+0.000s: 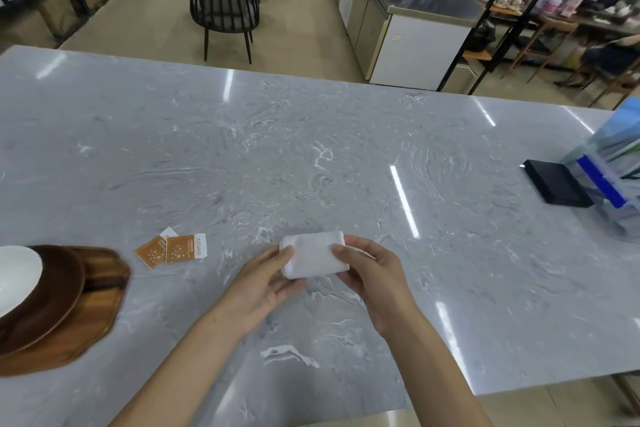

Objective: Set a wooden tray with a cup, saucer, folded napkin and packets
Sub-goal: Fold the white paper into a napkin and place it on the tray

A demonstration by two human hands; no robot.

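Observation:
A folded white napkin (313,255) is held just above the grey marble table (311,156) between both hands. My left hand (263,284) grips its left edge and my right hand (370,277) grips its right edge. Two orange packets (173,250) lie flat on the table to the left of my hands, overlapping slightly. At the far left edge sits the wooden tray (93,319) with a dark brown saucer (52,291) on it and a white cup (15,274) on the saucer, cut off by the frame.
A black box (554,185) and a clear holder with blue and white leaflets (613,166) stand at the table's right end. Beyond the table are a black chair (225,0), a steel counter (412,10), shelves and a seated person at the far right.

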